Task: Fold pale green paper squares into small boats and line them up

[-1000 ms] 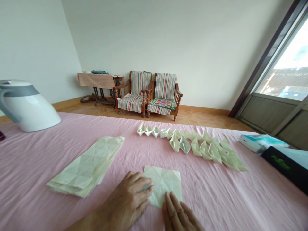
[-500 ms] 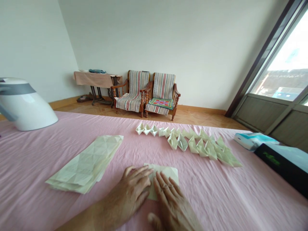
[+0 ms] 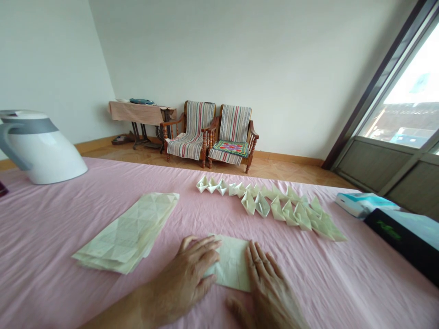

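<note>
A pale creased sheet of paper lies on the pink cloth near the front edge. My left hand presses flat on its left side, fingers spread. My right hand lies flat on its right side, fingers stretched out over the edge. Left of the hands is a stack of creased paper sheets. Beyond the hands runs a row of several folded paper boats.
A pink cloth covers the table. A white kettle stands at the far left. A teal-and-white box and a black box sit at the right. Two striped wooden chairs and a small table stand by the far wall.
My right hand has slid from the sheet's lower edge across it to the right side, flattening it. My left hand has stayed on the left side.
</note>
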`<state>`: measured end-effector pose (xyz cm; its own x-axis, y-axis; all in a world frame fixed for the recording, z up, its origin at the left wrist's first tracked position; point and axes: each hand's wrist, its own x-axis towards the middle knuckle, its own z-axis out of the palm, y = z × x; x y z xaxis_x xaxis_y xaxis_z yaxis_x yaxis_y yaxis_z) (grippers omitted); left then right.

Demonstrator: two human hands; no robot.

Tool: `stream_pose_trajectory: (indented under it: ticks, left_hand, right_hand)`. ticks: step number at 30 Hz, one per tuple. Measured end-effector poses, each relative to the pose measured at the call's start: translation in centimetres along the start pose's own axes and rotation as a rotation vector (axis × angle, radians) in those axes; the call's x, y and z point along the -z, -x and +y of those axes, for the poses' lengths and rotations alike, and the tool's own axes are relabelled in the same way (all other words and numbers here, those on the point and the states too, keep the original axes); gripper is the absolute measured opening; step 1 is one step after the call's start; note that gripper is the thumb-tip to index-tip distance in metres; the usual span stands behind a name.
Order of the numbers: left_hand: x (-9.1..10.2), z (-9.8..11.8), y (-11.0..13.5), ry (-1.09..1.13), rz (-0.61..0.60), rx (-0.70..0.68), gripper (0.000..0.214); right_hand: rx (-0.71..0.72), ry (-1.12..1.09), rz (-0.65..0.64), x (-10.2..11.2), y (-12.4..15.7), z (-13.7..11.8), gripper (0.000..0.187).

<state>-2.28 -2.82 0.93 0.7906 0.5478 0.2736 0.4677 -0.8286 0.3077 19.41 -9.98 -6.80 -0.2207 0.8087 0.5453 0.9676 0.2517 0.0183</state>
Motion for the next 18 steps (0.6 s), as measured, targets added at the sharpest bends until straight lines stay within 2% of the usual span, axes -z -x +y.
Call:
stream_pose_trajectory:
  ticks: [5,8,12,15,18]
  left_hand:
    - [1.1,0.3,-0.1,0.05,-0.05,-0.081,0.025]
    - [1.5,0.9,-0.2,0.055,-0.072,-0.113,0.025]
    - [1.5,1.4,-0.4,0.036,-0.088,-0.111,0.013]
    - [1.1,1.2,-0.4,-0.01,-0.077,-0.126,0.012]
    - [0.4,0.7,-0.2,-0.032,-0.033,-0.129,0.015]
  right_hand:
    - [0.121,0.003,-0.054,1.0,0.0,2.0,0.084]
    - [0.14,-0.037,-0.049,1.2,-0.2,2.6,0.079]
    - [0.127,-0.127,-0.028,1.4,-0.7,2.3,0.068]
    - [0.157,-0.156,-0.03,1.8,-1.3,1.7,0.06]
    - [0.216,-0.18,0.064,2.4,-1.8,1.2,0.053]
